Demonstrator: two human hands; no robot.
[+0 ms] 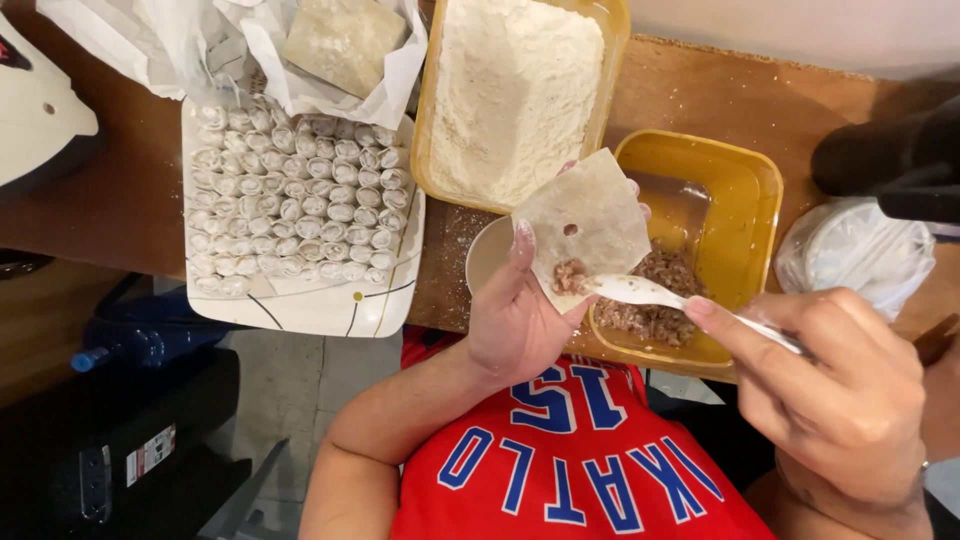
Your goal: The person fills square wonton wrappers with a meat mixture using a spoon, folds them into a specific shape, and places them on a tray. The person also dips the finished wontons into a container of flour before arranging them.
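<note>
Head view: left hand (515, 325) cradles wrapper (585, 220); right hand (850, 395) pinches spoon (650, 293), bowl pointing left.

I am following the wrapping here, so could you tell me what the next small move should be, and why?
Probably tip the white spoon in the right hand so its meat drops off onto the wrapper. The left hand holds the wrapper flat and open, only a small dab of filling sits on it, and the spoon's bowl touches it.
</note>
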